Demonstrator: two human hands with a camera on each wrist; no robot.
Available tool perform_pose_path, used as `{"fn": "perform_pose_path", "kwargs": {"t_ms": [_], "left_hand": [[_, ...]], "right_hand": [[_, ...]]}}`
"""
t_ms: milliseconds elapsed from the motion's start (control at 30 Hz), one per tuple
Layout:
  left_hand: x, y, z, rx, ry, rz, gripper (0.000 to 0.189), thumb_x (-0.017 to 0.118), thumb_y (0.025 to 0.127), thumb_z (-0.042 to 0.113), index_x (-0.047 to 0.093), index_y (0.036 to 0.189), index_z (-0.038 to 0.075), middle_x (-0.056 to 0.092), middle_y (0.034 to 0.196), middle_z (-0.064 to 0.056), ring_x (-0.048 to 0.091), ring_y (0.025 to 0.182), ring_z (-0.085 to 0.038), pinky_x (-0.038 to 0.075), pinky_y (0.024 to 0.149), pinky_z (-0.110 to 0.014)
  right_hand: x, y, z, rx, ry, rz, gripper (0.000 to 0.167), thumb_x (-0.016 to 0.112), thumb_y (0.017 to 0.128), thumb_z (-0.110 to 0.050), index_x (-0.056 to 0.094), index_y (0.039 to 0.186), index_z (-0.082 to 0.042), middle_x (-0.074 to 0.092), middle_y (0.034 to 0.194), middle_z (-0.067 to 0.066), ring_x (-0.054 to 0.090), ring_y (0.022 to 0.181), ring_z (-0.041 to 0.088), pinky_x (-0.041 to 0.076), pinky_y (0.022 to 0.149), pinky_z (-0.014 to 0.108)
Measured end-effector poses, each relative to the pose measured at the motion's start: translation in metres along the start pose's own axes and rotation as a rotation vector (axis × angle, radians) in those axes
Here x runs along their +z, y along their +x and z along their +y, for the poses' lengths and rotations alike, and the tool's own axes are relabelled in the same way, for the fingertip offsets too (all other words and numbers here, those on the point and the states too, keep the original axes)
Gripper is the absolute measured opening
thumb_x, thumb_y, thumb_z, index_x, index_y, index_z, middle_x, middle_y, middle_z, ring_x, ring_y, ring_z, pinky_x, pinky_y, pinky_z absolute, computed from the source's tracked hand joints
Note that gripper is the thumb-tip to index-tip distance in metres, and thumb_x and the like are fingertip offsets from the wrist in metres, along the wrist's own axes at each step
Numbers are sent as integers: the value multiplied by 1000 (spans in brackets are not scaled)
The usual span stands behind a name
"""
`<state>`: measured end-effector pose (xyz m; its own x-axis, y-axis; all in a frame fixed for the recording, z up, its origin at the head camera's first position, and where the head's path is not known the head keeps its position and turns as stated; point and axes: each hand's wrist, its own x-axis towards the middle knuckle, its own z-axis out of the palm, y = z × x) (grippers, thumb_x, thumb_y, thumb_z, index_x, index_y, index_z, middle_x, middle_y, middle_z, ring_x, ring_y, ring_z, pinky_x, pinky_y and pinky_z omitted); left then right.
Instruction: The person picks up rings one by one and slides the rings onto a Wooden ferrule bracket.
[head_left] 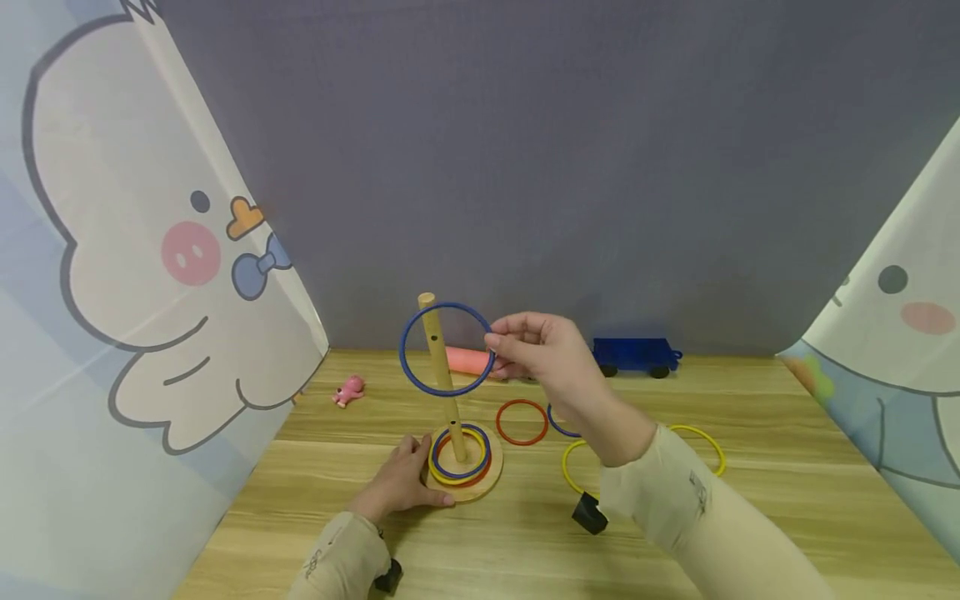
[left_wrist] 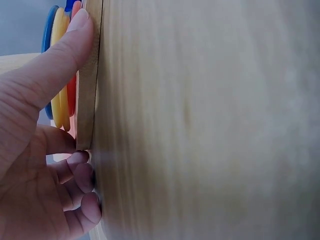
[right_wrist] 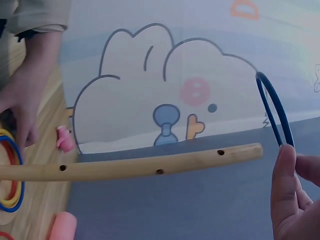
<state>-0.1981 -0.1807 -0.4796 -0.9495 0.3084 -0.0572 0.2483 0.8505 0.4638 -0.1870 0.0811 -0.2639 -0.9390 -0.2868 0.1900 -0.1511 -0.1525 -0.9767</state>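
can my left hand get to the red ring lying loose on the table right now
Probably not easily: the left hand rests on the wooden base, and the post and right hand stand between it and the red ring.

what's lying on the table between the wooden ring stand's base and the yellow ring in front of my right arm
In the head view, a red ring lies flat on the table between the stand's base and the yellow ring, set slightly farther back.
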Motion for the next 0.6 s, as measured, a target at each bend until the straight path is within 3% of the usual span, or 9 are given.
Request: {"fn": "perform_pose_path", "kwargs": {"t_ms": [333, 600], "left_hand": [[0, 0, 0, 5, -1, 3, 117, 86, 64, 55, 33, 147, -9, 41, 105, -8, 41, 95, -23, 39, 84, -41], [-1, -1, 1, -5, -13, 4, 117, 88, 63, 53, 34, 147, -8, 42, 107, -9, 42, 96, -24, 40, 84, -42]], "right_hand": [[11, 17, -3, -29, 56, 187, 20, 68, 92, -8, 65, 108, 5, 65, 83, 10, 66, 67, 15, 56, 70, 33], [9, 25, 7, 26, 61, 215, 21, 68, 92, -9, 65, 109, 4, 65, 82, 8, 65, 68, 15, 55, 72, 31]]}}
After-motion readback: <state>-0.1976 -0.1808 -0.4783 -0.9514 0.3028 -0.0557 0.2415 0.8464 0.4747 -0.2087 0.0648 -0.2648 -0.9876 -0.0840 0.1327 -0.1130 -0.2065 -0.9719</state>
